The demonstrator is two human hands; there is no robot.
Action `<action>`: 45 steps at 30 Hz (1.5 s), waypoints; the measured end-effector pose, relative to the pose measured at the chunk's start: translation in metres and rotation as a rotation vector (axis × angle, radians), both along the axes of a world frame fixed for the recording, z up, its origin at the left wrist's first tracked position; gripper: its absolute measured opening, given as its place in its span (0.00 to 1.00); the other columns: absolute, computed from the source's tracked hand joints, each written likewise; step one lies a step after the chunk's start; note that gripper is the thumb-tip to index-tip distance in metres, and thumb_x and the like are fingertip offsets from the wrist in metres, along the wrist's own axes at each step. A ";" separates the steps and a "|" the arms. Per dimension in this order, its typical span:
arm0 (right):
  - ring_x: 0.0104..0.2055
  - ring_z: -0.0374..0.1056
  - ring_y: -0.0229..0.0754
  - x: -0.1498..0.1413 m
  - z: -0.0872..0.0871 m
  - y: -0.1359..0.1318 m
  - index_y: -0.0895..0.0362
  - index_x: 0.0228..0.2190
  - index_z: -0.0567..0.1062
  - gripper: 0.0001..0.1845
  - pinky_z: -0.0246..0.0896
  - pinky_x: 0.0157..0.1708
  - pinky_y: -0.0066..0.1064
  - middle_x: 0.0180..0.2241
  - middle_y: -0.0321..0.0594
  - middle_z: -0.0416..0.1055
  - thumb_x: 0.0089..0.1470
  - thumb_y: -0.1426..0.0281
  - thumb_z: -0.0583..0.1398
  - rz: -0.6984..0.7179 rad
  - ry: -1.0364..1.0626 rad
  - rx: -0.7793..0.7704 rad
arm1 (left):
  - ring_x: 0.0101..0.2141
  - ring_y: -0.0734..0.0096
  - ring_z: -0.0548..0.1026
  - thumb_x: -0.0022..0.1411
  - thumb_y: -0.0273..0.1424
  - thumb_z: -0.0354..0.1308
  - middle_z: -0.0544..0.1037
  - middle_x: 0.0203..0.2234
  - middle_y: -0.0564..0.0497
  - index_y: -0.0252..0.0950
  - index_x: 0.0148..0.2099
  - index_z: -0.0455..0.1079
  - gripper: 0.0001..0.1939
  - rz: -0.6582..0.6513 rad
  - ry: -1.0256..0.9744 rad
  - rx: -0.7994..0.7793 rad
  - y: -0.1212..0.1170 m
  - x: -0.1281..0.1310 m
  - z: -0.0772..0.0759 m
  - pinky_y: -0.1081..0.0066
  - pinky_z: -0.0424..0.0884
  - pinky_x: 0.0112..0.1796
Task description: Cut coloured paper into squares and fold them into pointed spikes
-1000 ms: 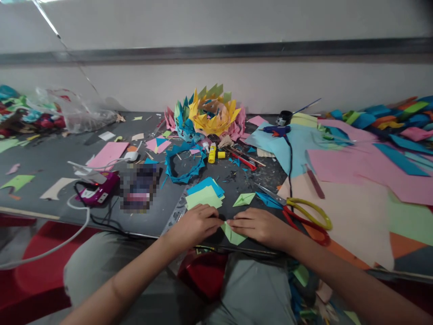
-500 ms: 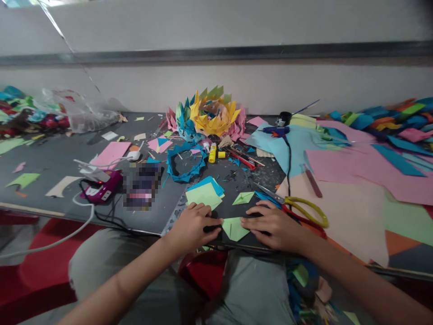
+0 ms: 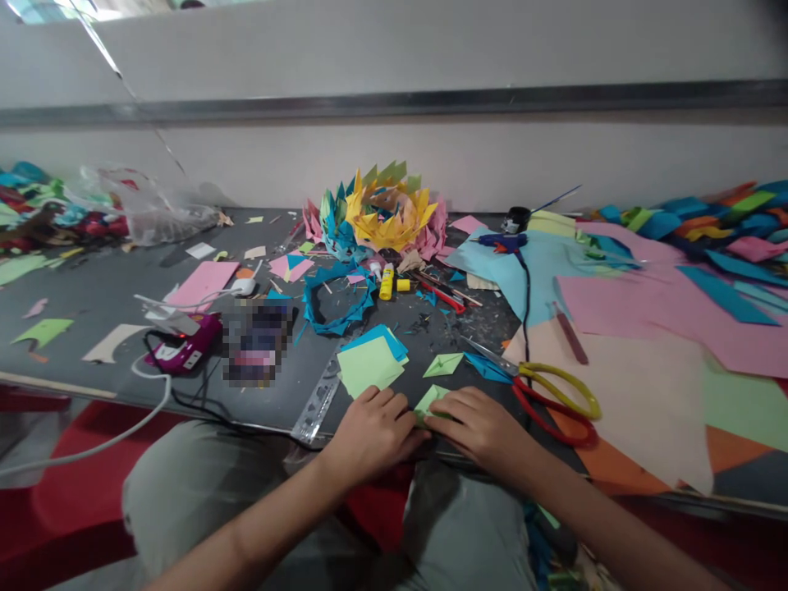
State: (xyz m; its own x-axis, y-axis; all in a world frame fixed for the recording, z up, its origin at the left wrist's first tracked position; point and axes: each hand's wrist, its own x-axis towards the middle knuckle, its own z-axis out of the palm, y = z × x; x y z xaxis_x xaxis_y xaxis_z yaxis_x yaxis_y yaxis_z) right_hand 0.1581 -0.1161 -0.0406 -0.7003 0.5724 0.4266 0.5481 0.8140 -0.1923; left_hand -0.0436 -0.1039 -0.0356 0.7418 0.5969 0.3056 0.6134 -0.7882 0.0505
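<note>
At the table's front edge, a light green piece of folded paper point(image 3: 431, 399) is between my hands. My left hand point(image 3: 377, 428) closes its fingers on the paper's lower left edge. My right hand point(image 3: 478, 420) grips it from the right, fingers bent over it and partly hiding it. Just behind lies another folded green piece point(image 3: 443, 364). A stack of green and blue paper squares point(image 3: 370, 364) rests beyond my left hand. Scissors point(image 3: 542, 386) with red and yellow handles lie open-bladed beside my right hand, over a folded blue piece point(image 3: 489, 367).
Paper crowns point(image 3: 387, 217) stand by the wall, with a blue paper ring point(image 3: 338, 300) and a yellow glue stick point(image 3: 387, 281) nearer. A glue gun point(image 3: 500, 241) trails its cord rightward. A clear ruler point(image 3: 317, 402), purple power strip point(image 3: 185, 343) and large paper sheets point(image 3: 621, 394) lie around.
My hands have come together on the green paper, which lay flatter between them before. My left hand moved right and nearer; the paper is now partly covered by fingers.
</note>
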 end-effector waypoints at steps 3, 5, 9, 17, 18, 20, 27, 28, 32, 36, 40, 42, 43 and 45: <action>0.37 0.67 0.42 0.006 -0.002 0.004 0.59 0.37 0.73 0.10 0.61 0.35 0.34 0.35 0.44 0.73 0.57 0.74 0.52 0.042 -0.033 -0.044 | 0.28 0.70 0.68 0.63 0.33 0.50 0.70 0.25 0.52 0.36 0.33 0.70 0.10 0.015 -0.026 -0.151 0.005 -0.001 -0.002 0.69 0.59 0.30; 0.39 0.66 0.42 0.009 -0.003 0.006 0.58 0.38 0.73 0.10 0.61 0.37 0.34 0.36 0.44 0.73 0.57 0.74 0.53 0.057 -0.032 -0.102 | 0.30 0.71 0.68 0.63 0.32 0.52 0.71 0.27 0.53 0.39 0.37 0.72 0.08 0.017 -0.038 -0.241 0.009 -0.003 -0.003 0.70 0.61 0.32; 0.39 0.67 0.40 0.007 -0.001 0.007 0.55 0.34 0.75 0.07 0.60 0.38 0.33 0.35 0.40 0.73 0.56 0.71 0.56 0.012 0.059 -0.256 | 0.32 0.72 0.69 0.62 0.32 0.53 0.72 0.28 0.54 0.41 0.39 0.73 0.07 -0.018 -0.062 -0.309 0.016 -0.005 -0.005 0.71 0.61 0.34; 0.30 0.67 0.37 -0.008 0.003 0.014 0.56 0.22 0.73 0.06 0.61 0.31 0.27 0.26 0.36 0.70 0.47 0.77 0.60 -0.236 0.306 -0.615 | 0.33 0.73 0.69 0.60 0.34 0.55 0.72 0.29 0.54 0.43 0.32 0.76 0.09 -0.062 -0.127 -0.409 0.023 -0.010 -0.004 0.73 0.60 0.34; 0.29 0.67 0.37 -0.008 0.003 0.015 0.56 0.22 0.73 0.05 0.60 0.30 0.27 0.25 0.36 0.69 0.46 0.77 0.60 -0.251 0.307 -0.629 | 0.32 0.73 0.69 0.60 0.34 0.55 0.72 0.29 0.53 0.43 0.33 0.76 0.09 -0.065 -0.129 -0.411 0.023 -0.010 -0.004 0.73 0.60 0.34; 0.28 0.65 0.37 -0.009 0.003 0.016 0.56 0.22 0.73 0.05 0.59 0.29 0.27 0.24 0.35 0.68 0.45 0.77 0.60 -0.274 0.294 -0.635 | 0.32 0.74 0.69 0.60 0.35 0.55 0.72 0.28 0.53 0.43 0.35 0.76 0.08 -0.076 -0.125 -0.412 0.023 -0.010 -0.003 0.73 0.60 0.33; 0.25 0.61 0.36 -0.013 0.007 0.017 0.57 0.19 0.69 0.07 0.54 0.26 0.26 0.22 0.33 0.63 0.43 0.79 0.58 -0.332 0.219 -0.649 | 0.32 0.72 0.69 0.61 0.35 0.54 0.72 0.30 0.51 0.40 0.41 0.74 0.10 -0.136 -0.045 -0.356 0.024 -0.012 0.000 0.72 0.60 0.32; 0.25 0.61 0.36 -0.014 0.008 0.018 0.57 0.19 0.69 0.07 0.53 0.26 0.26 0.21 0.33 0.63 0.43 0.79 0.58 -0.338 0.210 -0.652 | 0.31 0.72 0.69 0.61 0.35 0.53 0.72 0.30 0.51 0.40 0.41 0.74 0.10 -0.139 -0.037 -0.343 0.024 -0.013 -0.001 0.72 0.59 0.31; 0.26 0.60 0.36 -0.015 0.008 0.019 0.57 0.19 0.68 0.07 0.52 0.26 0.26 0.22 0.32 0.62 0.42 0.79 0.58 -0.345 0.197 -0.657 | 0.31 0.72 0.68 0.63 0.35 0.52 0.72 0.30 0.52 0.40 0.41 0.73 0.10 -0.160 -0.008 -0.288 0.023 -0.012 -0.003 0.72 0.58 0.31; 0.26 0.60 0.36 -0.015 0.007 0.019 0.56 0.19 0.66 0.08 0.51 0.26 0.26 0.21 0.32 0.61 0.41 0.80 0.57 -0.361 0.178 -0.652 | 0.30 0.72 0.68 0.64 0.33 0.49 0.72 0.29 0.53 0.39 0.40 0.72 0.10 -0.188 0.025 -0.216 0.021 -0.010 -0.003 0.70 0.58 0.30; 0.26 0.60 0.36 -0.016 0.006 0.019 0.56 0.19 0.65 0.08 0.50 0.26 0.26 0.22 0.32 0.61 0.41 0.80 0.57 -0.360 0.148 -0.643 | 0.30 0.71 0.67 0.63 0.29 0.50 0.72 0.29 0.53 0.36 0.36 0.71 0.09 -0.214 0.031 -0.152 0.017 -0.006 -0.002 0.70 0.60 0.30; 0.27 0.60 0.36 -0.017 0.007 0.019 0.56 0.19 0.65 0.08 0.50 0.27 0.26 0.22 0.32 0.60 0.41 0.80 0.57 -0.358 0.129 -0.638 | 0.32 0.70 0.68 0.61 0.27 0.51 0.73 0.31 0.52 0.34 0.36 0.70 0.06 -0.227 0.027 -0.129 0.013 -0.004 -0.002 0.70 0.61 0.31; 0.27 0.60 0.36 -0.018 0.007 0.020 0.56 0.19 0.65 0.08 0.50 0.27 0.26 0.22 0.32 0.60 0.41 0.80 0.57 -0.358 0.117 -0.638 | 0.34 0.70 0.69 0.60 0.27 0.52 0.73 0.33 0.51 0.34 0.36 0.69 0.05 -0.227 0.025 -0.122 0.011 -0.004 -0.001 0.69 0.62 0.32; 0.27 0.59 0.37 -0.019 0.007 0.021 0.56 0.19 0.64 0.08 0.51 0.27 0.26 0.22 0.32 0.60 0.42 0.79 0.56 -0.359 0.099 -0.643 | 0.37 0.68 0.69 0.58 0.26 0.53 0.74 0.35 0.50 0.33 0.37 0.69 0.05 -0.210 0.020 -0.129 0.006 -0.002 -0.001 0.68 0.62 0.34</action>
State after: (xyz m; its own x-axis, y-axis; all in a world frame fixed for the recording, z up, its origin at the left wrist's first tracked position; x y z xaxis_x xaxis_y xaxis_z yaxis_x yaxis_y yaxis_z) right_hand 0.1390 -0.0954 -0.0331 -0.3989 0.9168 -0.0187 0.7149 0.2981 -0.6325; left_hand -0.0457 -0.0976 -0.0365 0.8591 0.4620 0.2205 0.4385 -0.8863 0.1486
